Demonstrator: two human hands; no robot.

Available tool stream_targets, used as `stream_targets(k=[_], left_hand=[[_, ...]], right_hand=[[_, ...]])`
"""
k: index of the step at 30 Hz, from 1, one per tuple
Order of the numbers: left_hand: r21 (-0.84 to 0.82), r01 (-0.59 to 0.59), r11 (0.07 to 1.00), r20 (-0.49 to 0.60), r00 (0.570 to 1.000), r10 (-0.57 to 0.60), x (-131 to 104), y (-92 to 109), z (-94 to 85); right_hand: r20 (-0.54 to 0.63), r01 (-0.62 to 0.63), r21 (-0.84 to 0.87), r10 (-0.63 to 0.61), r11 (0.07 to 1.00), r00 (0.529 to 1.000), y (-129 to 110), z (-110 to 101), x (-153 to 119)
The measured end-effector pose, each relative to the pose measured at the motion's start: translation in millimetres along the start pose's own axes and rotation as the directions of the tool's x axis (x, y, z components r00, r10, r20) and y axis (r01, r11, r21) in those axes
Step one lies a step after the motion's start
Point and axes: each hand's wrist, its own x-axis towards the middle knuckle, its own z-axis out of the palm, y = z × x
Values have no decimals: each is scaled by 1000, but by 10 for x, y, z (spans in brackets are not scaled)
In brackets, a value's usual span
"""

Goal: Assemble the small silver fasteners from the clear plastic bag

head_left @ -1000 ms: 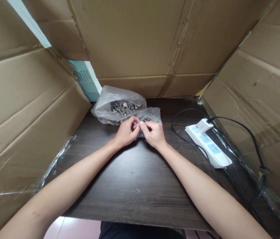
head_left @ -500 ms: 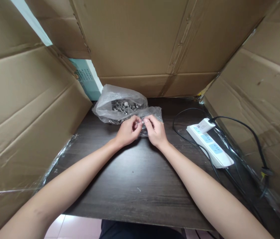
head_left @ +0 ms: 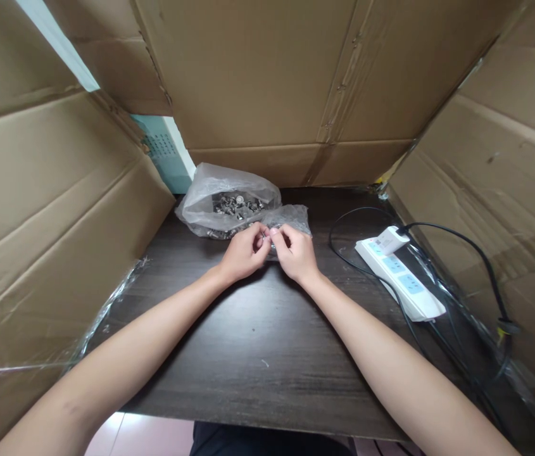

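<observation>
Fingertips nearly meeting, my left hand (head_left: 247, 251) and my right hand (head_left: 294, 252) are both closed in a pinch over the middle of the dark table. A small shiny metal piece shows at the left fingertips; what the right fingers hold is hidden. Just behind and left of the hands lies an open clear plastic bag (head_left: 201, 196) with many small metal parts (head_left: 239, 204) inside. A second, flatter plastic bag (head_left: 295, 217) lies behind and partly under my hands.
On the right of the dark table (head_left: 248, 354) sits a white power strip (head_left: 402, 278) with a white plug (head_left: 390, 240) and black cables (head_left: 466, 237). Cardboard walls (head_left: 258, 76) stand at the back and both sides. A pale green box (head_left: 165, 149) shows through a gap.
My right thumb and fingers have closed in slightly toward the left fingertips, covering the small shiny piece that showed between them. The arms have hardly moved.
</observation>
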Motion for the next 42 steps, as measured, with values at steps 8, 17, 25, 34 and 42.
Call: stream_targets(k=[8,17,25,34,42], left_hand=[[-45,-31,999,16,999,31,-14,11,3],[-64,-29,998,34,999,31,-14,23,-1],[-54,-68,996,36,997,70,-8,29,-8],[-40,-77,996,-21,997,76,-18,34,4],[-80,-64,995,-72,996,58,-11,32,18]], right_hand=[[60,17,49,-19,999,998,22,1,1],[11,-3,73,2,997,1000,27,-1,10],[1,-17,60,17,998,1000,32,-2,13],[25,11,15,-12,1000,1000,42,0,4],[2,24,38,-24,999,1000,12,-1,7]])
